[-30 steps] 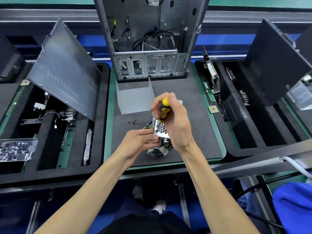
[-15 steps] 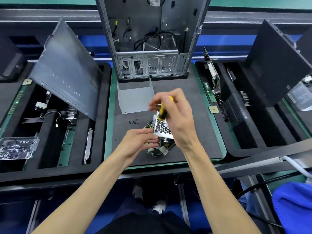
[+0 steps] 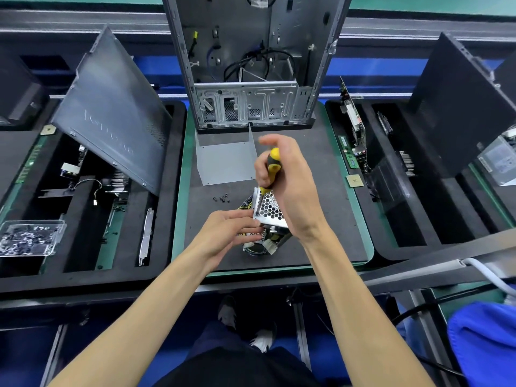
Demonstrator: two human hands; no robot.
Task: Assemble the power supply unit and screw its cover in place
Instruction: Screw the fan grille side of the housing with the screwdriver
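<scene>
While left hand (image 3: 234, 233) steadies perforated metal power supply (image 3: 269, 210), right hand (image 3: 290, 185) grips yellow-black screwdriver (image 3: 269, 174).

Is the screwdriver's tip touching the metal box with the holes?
Touching. The head view shows the screwdriver shaft running down onto a corner screw of the power supply unit, with no gap visible.

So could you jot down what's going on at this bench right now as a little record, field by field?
right hand: right hand grips a yellow-and-black screwdriver, tip down on a corner of the metal box
left hand: left hand steadies the metal box from its side
box: honeycomb grille on top, wires bunched underneath
loose screws: small cluster on the grey mat, left of the box
spare panel: bent grey metal sheet behind the screws
behind: open computer case standing upright
</scene>
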